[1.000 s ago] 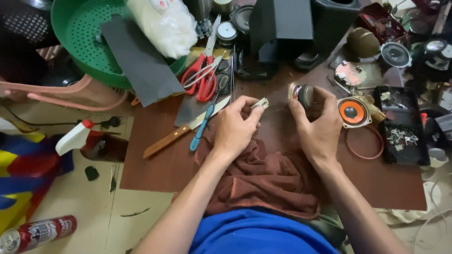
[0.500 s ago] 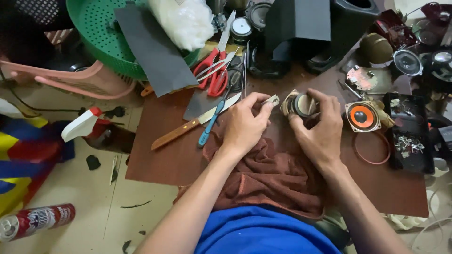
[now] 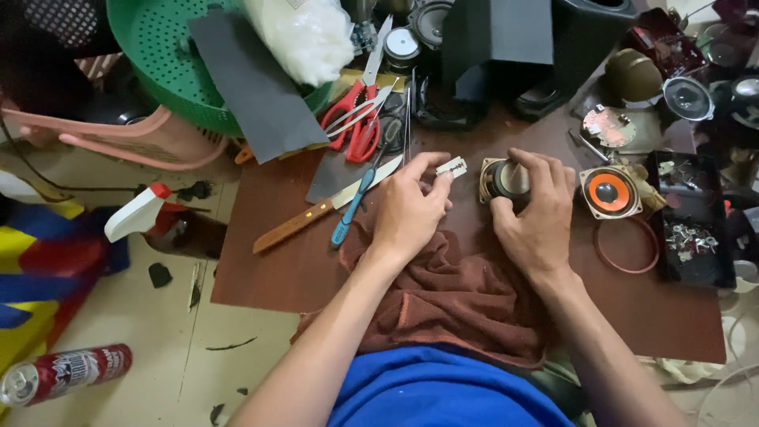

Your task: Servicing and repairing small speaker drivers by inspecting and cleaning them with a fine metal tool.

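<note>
My left hand [image 3: 411,207] pinches a thin razor blade [image 3: 452,167] between thumb and fingertips, its edge pointing toward a small round speaker [image 3: 501,179]. My right hand [image 3: 536,212] wraps around that speaker from the right and holds it tilted on the brown board [image 3: 269,261]. Blade and speaker are a short gap apart. Under both wrists lies a crumpled brown cloth [image 3: 451,296].
A wooden-handled knife [image 3: 316,212], a blue-handled tool [image 3: 354,207] and red scissors [image 3: 356,119] lie left of my hands. An orange-coned speaker [image 3: 609,192] and a rubber ring [image 3: 626,245] sit to the right, beside a black parts tray [image 3: 689,221]. A green basket [image 3: 174,63] stands at back left.
My view has shifted slightly. My right hand has turned the small speaker and closed more over it, and my left hand with the blade has stayed close beside it.
</note>
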